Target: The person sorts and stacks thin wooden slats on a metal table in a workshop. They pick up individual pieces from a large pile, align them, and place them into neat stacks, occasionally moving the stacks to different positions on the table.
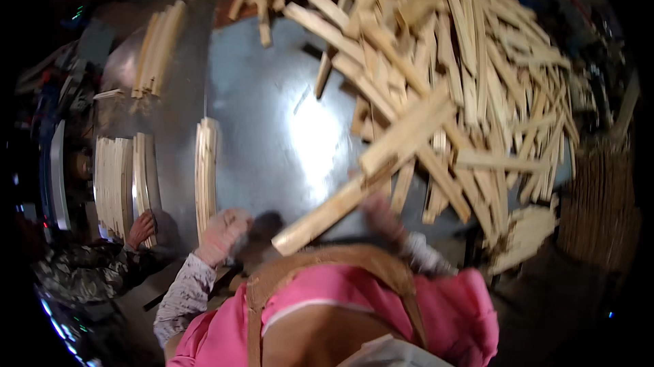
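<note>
Pink clothing [351, 285] fronts the table [255, 94]; a board [320, 216] slants up rightward on it, just up-left of the nearer right hand [385, 220]. Blur hides whether that or the left hand [223, 236] grips anything.

- Strip pile [477, 60]: pale wood, matt, raw-looking; some faces streaked with grain.
- Long strip [320, 216] near the right hand [383, 217]: wood, matt, flat-faced.
- Strip stack [206, 176] by the left hand [226, 232]: wood, matt, fine lengthwise lines.
- Tabletop [255, 94]: looked like sheet metal, smooth, glossy, strong white glare.
- Darker left section [178, 122]: metal-looking too, duller sheen, smudgy.
- Pink garment [453, 306]: cloth, matt, soft folds.
- Patterned sleeve [182, 295]: cloth, matt, wrinkled.
- Co-worker's camouflage sleeve [85, 272]: cloth, matt.
- Brown stack [593, 197], right: rough, ridged, matt; material unclear.
</note>
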{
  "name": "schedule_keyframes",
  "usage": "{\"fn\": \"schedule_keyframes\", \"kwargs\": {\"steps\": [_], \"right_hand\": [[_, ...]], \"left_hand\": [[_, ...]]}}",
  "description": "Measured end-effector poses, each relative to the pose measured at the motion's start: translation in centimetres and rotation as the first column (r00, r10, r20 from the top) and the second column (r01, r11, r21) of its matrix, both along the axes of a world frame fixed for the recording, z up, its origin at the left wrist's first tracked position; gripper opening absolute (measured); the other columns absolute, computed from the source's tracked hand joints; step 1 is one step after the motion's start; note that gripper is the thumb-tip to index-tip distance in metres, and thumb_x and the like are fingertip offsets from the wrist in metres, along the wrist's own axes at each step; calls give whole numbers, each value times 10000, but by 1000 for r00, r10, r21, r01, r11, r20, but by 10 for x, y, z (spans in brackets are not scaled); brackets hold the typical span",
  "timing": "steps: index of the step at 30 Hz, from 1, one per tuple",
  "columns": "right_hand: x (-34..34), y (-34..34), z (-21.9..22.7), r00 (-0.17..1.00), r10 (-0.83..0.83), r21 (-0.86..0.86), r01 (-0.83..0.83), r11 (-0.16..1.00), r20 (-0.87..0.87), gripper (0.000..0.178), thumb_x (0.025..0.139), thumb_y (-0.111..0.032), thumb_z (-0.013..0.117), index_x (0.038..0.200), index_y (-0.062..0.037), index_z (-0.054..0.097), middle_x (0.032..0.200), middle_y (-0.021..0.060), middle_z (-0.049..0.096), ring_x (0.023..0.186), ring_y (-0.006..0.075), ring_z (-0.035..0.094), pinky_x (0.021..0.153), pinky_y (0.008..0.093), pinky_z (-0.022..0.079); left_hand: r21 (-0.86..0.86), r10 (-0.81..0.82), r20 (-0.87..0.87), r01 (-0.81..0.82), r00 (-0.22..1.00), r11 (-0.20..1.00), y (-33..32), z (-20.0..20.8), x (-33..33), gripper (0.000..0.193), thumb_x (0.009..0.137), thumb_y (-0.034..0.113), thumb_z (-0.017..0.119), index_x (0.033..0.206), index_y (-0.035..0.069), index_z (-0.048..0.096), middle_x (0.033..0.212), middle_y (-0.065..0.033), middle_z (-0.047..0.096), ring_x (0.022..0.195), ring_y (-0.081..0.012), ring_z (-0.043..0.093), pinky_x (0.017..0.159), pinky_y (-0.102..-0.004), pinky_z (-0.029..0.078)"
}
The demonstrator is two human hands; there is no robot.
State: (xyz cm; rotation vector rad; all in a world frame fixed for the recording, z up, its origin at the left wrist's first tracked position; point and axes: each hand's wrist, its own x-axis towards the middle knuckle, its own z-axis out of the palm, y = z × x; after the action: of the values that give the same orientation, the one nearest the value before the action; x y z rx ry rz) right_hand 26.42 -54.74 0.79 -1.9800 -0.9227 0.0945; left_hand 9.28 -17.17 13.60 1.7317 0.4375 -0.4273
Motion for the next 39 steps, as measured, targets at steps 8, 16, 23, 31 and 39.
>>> {"fn": "schedule_keyframes", "kwargs": {"steps": [8, 16, 23, 31, 39], "right_hand": [[-2, -6, -138, 784, 9, 335, 255, 907, -621, 349, 1057, -242, 583, 1325, -35, 670, 1188, 162, 741, 1135, 349, 692, 1010, 443, 550], [-14, -66, 24, 735, -406, -258, 314, 914, -543, 268, 1005, -284, 626, 1137, -54, 662, 1065, 218, 704, 1029, 414, 684, 879, 466, 549], [-8, -28, 13, 690, -342, -24, 426, 905, -638, 369, 1015, -305, 684, 1276, -44, 698, 1095, 156, 755, 1059, 289, 712, 939, 357, 554], [63, -173, 53, 243, -895, -55, 958, 283, -375, 422, 1049, -227, 640, 1419, -30, 582, 1150, 177, 763, 1142, 300, 716, 1033, 395, 537], [160, -284, 35, -214, -942, -467, 881, -73, -258, 1006, 861, -485, 779, 1572, 33, 291, 1386, 369, 600, 1275, 484, 619, 1118, 483, 481]], "left_hand": [[-29, -659, -220, 671, 719, 741, -107, 45, 123, 500, 919, 348, 737, 1230, -43, 705, 1018, -152, 731, 948, -199, 671, 867, -367, 547], [84, -125, -388, 170, 913, 982, 58, 75, -18, 294, 918, 206, 788, 1099, -15, 719, 951, -75, 753, 892, -162, 684, 735, -329, 541], [877, -595, 254, 78, 762, 473, 137, 46, 151, 389, 1005, 277, 705, 1300, 31, 649, 1190, -144, 677, 1045, -261, 659, 874, -386, 527], [176, -235, 381, 180, 894, 968, -70, 65, 412, 738, 979, 490, 739, 1518, 15, 573, 1322, -91, 702, 1160, -174, 653, 1035, -323, 506], [884, -791, -273, 467, 547, 17, -301, 38, 320, 1016, 813, 440, 855, 1637, 87, 377, 1441, -196, 597, 1354, -384, 594, 1124, -453, 505]]}}
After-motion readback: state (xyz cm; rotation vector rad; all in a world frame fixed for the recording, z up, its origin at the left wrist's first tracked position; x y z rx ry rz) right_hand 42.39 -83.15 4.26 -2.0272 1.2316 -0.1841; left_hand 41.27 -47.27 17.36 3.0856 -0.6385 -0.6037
